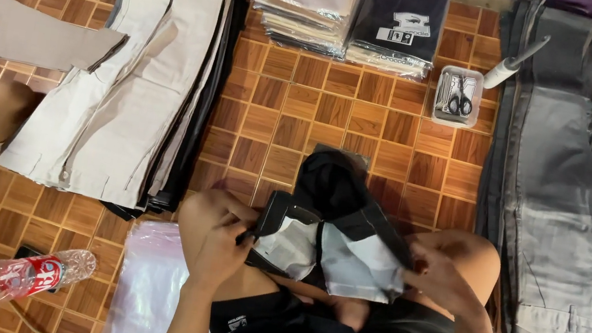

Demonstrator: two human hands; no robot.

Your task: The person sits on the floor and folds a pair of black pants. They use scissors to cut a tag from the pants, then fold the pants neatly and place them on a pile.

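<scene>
Gripped at both waist edges, one black pair of trousers [332, 212] is held over the lap, turned inside out with two white pocket linings exposed; the left hand [220, 246] and right hand [441, 277] are each closed on the fabric. Two stacks of bagged garments [349, 8] are seen above. One clear box of scissors [458, 97] is placed beside them. One plastic bottle [13, 276] with a red label is laid lower left.
</scene>
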